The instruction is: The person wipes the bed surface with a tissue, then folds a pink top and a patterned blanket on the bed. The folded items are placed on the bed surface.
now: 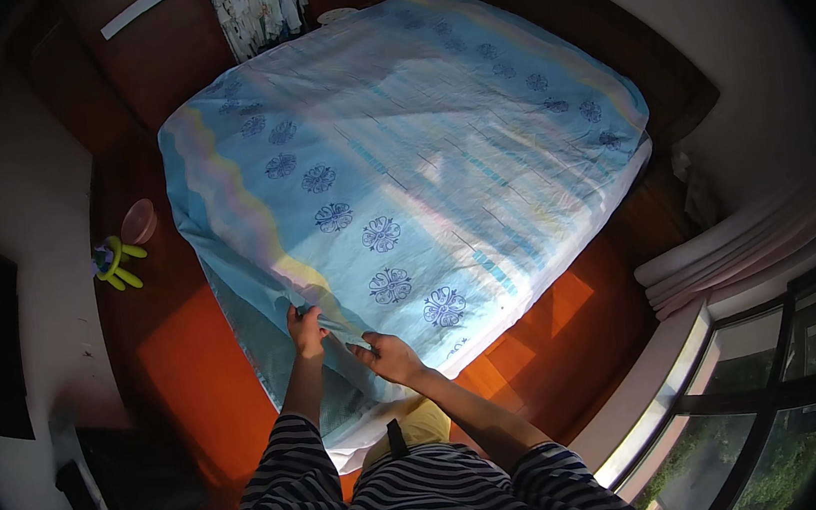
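Note:
A blue patterned bed sheet [409, 134] with dark blue flower motifs and a wavy yellow and pink band lies over a large bed. At its near left corner, my left hand [307, 331] pinches the sheet's edge. My right hand [389, 357] grips the same edge a little to the right, nearer my body. The fabric is lifted and gathered between both hands. Under the raised edge, the bed's grey-green side or underlayer [264, 347] shows. White cloth [483, 348] runs along the bed's near right edge.
A yellow-green stool [124, 263] and a pink basin [138, 221] stand on the wooden floor at left. Curtains [739, 247] and a window [730, 362] are at right. A dark headboard [658, 68] borders the bed's far right. Clothes [259, 7] hang beyond the far left.

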The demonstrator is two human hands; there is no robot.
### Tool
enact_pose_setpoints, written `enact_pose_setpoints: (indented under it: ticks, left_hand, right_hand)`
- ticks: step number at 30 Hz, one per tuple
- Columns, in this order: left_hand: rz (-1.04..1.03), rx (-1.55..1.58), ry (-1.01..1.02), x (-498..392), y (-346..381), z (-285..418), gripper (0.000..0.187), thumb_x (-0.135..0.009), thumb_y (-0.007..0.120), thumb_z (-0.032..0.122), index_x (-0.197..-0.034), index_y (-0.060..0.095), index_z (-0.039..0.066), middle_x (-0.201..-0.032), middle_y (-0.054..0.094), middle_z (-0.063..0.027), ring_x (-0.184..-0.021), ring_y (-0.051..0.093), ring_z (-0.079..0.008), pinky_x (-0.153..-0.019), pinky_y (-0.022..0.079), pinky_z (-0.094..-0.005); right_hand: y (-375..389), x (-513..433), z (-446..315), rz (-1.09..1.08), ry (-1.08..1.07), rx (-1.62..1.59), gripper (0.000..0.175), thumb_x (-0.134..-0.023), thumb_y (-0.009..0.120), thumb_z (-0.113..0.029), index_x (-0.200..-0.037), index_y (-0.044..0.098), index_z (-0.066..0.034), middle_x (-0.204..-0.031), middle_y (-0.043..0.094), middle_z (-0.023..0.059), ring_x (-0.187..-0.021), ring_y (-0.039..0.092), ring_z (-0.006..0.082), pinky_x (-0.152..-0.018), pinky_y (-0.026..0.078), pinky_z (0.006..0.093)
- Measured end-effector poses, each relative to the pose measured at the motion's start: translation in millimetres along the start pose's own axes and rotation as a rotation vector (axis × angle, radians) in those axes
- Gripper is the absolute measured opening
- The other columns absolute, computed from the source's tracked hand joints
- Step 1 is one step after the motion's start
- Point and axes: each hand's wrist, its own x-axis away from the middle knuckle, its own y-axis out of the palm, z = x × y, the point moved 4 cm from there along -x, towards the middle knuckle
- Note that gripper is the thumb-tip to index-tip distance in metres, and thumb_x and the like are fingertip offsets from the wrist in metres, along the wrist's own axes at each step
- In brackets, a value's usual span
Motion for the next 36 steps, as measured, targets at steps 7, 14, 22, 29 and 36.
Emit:
enact_pose_setpoints:
  ticks: [7, 14, 22, 29, 36]
  left_hand:
    - [-0.126, 0.052, 0.193, -35, 117, 21, 0.053, -0.075, 0.057, 0.003, -0.128, 0.051, 0.001, -0.081, 0.058, -0.0047, -0.053, 0.052, -0.0129, -0.04, 0.041, -0.0272]
    - [-0.227, 0.032, 0.193, -26, 228, 50, 0.056, -0.078, 0.055, 0.004, -0.133, 0.048, 0.005, -0.085, 0.058, -0.0037, -0.062, 0.054, -0.0117, -0.043, 0.043, -0.027]
    - [-0.245, -0.27, 0.266, -28, 422, 43, 0.07, -0.079, 0.055, 0.006, -0.146, 0.035, 0.007, -0.075, 0.058, -0.0081, -0.056, 0.055, -0.018, -0.046, 0.045, -0.0352]
    - [-0.249, -0.747, 0.235, -20, 583, -40, 0.082, -0.079, 0.056, 0.013, -0.152, 0.02, 0.005, -0.104, 0.064, -0.02, -0.077, 0.063, -0.0319, -0.068, 0.05, -0.0461]
    - [-0.261, -0.984, 0.151, 19, 636, -124, 0.085, -0.078, 0.061, 0.018, -0.151, 0.019, 0.006, -0.113, 0.063, -0.0209, -0.096, 0.062, -0.039, -0.081, 0.05, -0.0481]
  right_hand:
    - [-85, -62, 34, -0.158, 0.282, -0.475, 0.029, -0.096, 0.059, -0.029, -0.102, 0.062, -0.0007, -0.076, 0.06, -0.0005, -0.059, 0.054, 0.0062, -0.051, 0.048, 0.023]
    - [-181, -95, 63, -0.074, 0.342, -0.513, 0.026, -0.093, 0.062, -0.026, -0.083, 0.063, -0.0027, -0.068, 0.054, -0.0014, -0.059, 0.05, 0.0079, -0.055, 0.045, 0.0252]
    - [-335, -134, 157, -0.015, 0.339, -0.612, 0.024, -0.09, 0.064, -0.028, -0.095, 0.069, -0.0052, -0.082, 0.064, -0.0014, -0.072, 0.059, 0.009, -0.061, 0.051, 0.0276]
    - [-468, -142, 302, -0.097, 0.463, -0.548, 0.03, -0.089, 0.064, -0.032, -0.1, 0.069, -0.0046, -0.084, 0.065, 0.0011, -0.074, 0.06, 0.0105, -0.063, 0.049, 0.0268]
    - [-507, -110, 406, -0.124, 0.62, -0.398, 0.031, -0.085, 0.065, -0.031, -0.076, 0.064, -0.0008, -0.065, 0.056, 0.0009, -0.06, 0.053, 0.0104, -0.056, 0.045, 0.0282]
